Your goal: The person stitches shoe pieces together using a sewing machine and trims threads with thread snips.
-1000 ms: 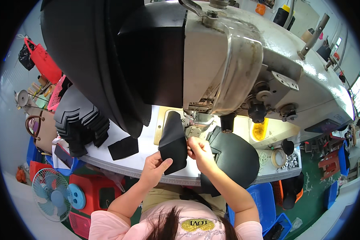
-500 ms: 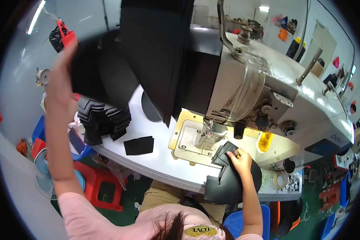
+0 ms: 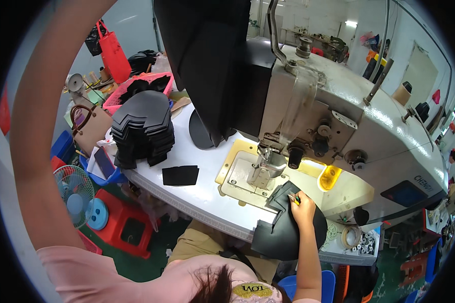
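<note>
A second ago both your hands had a black panel in front of the needle; now your left arm (image 3: 28,136) arches up past the top edge, its hand out of view (can't tell that grip). Your right hand (image 3: 304,209) is closed round a small yellow-handled tool (image 3: 297,201) and rests on overlapping black panels (image 3: 285,227), right of the needle plate and over the front edge of the bench (image 3: 205,194). So these panels have one hand on them. Containers: pink basket (image 3: 114,104), behind the tall panel stack (image 3: 144,131), holds loose black pieces; blue bin (image 3: 117,178), bench's left end, carries a dark slab (image 3: 104,162); orange basket (image 3: 345,284), low right, contents unclear.
</note>
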`<act>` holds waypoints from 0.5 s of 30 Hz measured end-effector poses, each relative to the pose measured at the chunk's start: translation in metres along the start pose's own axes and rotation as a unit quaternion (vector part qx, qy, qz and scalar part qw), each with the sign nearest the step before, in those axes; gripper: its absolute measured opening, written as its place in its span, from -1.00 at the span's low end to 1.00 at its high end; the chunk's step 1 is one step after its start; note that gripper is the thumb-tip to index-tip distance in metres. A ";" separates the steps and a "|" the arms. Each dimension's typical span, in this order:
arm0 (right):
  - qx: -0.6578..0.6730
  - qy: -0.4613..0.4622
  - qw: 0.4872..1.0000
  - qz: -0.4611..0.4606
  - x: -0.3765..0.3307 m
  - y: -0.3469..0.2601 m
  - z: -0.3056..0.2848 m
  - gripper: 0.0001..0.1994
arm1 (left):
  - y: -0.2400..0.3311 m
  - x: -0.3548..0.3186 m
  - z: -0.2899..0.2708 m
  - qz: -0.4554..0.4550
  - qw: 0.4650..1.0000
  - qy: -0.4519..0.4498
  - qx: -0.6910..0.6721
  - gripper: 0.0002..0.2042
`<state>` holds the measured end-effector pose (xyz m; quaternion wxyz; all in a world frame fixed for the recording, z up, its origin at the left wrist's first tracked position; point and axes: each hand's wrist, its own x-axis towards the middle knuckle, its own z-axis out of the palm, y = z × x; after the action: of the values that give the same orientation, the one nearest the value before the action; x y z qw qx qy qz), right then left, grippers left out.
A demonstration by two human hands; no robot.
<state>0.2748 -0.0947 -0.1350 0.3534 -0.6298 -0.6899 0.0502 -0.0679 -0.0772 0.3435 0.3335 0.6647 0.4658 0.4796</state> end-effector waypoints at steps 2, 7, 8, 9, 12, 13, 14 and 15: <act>0.004 -0.009 1.000 -0.003 -0.001 -0.002 -0.002 -0.84 | -0.005 -0.006 0.003 0.055 0.993 0.089 0.055 -0.83; 0.037 -0.015 0.999 0.014 -0.004 0.000 -0.003 -0.87 | -0.005 -0.002 0.017 -0.050 0.995 0.013 -0.090 -0.80; 0.050 -0.009 0.998 0.031 -0.005 0.003 -0.004 -0.87 | -0.005 -0.005 0.025 -0.066 0.994 0.028 -0.087 -0.79; 0.057 0.014 0.998 0.013 -0.006 0.007 -0.003 -0.85 | -0.007 -0.010 0.029 -0.070 0.993 0.025 -0.089 -0.79; 0.079 0.016 0.997 -0.004 -0.003 0.006 -0.004 -0.86 | -0.014 -0.018 0.030 -0.014 0.998 0.046 -0.044 -0.78; 0.062 0.001 0.998 0.004 -0.003 0.003 -0.003 -0.85 | -0.017 -0.019 0.017 -0.003 0.982 0.188 0.025 -0.76; 0.068 -0.011 0.998 0.006 -0.003 0.000 -0.004 -0.83 | -0.024 -0.024 0.002 0.005 0.966 0.254 0.058 -0.76; 0.073 -0.017 0.997 0.005 -0.003 -0.005 -0.004 -0.82 | -0.029 -0.029 -0.013 0.009 0.943 0.320 0.092 -0.75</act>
<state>0.2730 -0.0995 -0.1308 0.3861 -0.6051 -0.6870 0.1133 -0.0916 -0.0949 0.3121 0.1003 0.5084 0.5836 0.6252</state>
